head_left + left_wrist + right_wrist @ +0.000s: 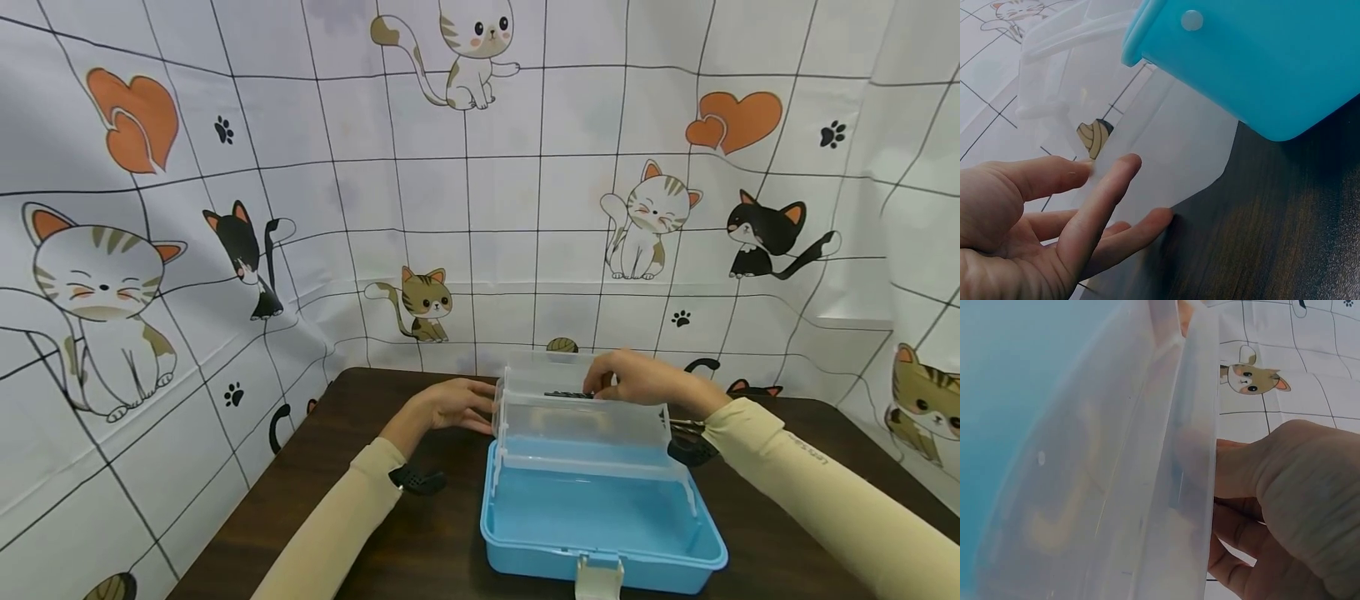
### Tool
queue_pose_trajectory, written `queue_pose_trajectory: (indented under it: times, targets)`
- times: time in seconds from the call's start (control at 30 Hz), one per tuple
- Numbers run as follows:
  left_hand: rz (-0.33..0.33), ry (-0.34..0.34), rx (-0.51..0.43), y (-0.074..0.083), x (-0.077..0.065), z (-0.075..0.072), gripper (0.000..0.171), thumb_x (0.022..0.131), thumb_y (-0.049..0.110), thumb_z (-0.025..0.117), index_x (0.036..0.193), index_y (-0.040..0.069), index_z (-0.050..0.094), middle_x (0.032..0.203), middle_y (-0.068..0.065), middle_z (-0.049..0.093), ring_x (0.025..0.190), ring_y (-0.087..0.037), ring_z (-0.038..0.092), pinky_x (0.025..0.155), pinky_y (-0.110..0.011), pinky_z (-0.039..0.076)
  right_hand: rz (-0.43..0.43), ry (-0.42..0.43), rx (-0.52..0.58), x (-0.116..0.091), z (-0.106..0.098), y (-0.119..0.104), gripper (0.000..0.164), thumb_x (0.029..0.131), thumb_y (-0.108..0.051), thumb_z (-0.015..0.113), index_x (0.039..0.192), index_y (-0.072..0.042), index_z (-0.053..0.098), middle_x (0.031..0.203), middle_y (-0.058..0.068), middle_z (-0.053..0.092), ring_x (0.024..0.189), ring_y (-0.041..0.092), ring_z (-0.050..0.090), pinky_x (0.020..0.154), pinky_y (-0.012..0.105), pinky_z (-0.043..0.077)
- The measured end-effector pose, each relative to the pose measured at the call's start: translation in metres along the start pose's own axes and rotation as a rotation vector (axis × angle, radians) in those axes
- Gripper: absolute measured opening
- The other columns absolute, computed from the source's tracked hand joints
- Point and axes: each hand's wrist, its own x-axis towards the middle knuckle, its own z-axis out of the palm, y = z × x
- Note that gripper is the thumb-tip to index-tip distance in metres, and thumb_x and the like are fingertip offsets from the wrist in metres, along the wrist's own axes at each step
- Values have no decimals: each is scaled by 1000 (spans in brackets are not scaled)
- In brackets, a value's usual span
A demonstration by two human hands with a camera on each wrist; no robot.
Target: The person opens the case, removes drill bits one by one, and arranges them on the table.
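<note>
A light blue storage box [600, 556] stands on the table with its clear tiered upper part [585, 417] raised at the back. My right hand [637, 379] reaches over the clear tray, fingers curled, and pinches a thin dark rod [567, 394] lying across it. In the right wrist view the tray wall [1191, 487] hides the fingertips of that hand. My left hand [453, 404] is beside the clear part's left end, its fingers loosely spread and holding nothing. The left wrist view shows those fingers [1107, 194] against or just beside the clear panel [1179, 144]; contact is unclear.
The dark wooden table [420, 542] lies under the box. A pale latch [598, 577] hangs at the box's front. Shiny metal pieces [686, 427] show behind the right side, partly hidden by the sleeve. A cat-print sheet [502, 208] hangs close behind.
</note>
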Motion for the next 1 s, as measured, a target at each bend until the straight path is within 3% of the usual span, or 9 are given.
queue_pose_trajectory:
  times: [0.5, 1.0]
  targets:
    - [5, -7, -2, 1, -3, 3, 59, 97, 1, 68, 150, -4, 42, 126, -24, 61, 105, -41, 68, 89, -45, 59, 34, 25, -42, 1, 3, -10, 16, 92, 6, 70, 104, -4, 74, 96, 4, 69, 86, 16, 65, 74, 31, 58]
    - [-2, -8, -14, -2, 2, 1, 58, 97, 0, 67, 150, -5, 43, 127, -24, 61, 105, -41, 68, 89, -46, 59, 88, 51, -2, 1, 5, -11, 15, 90, 9, 71, 95, -5, 73, 89, 0, 68, 78, 13, 64, 68, 30, 58]
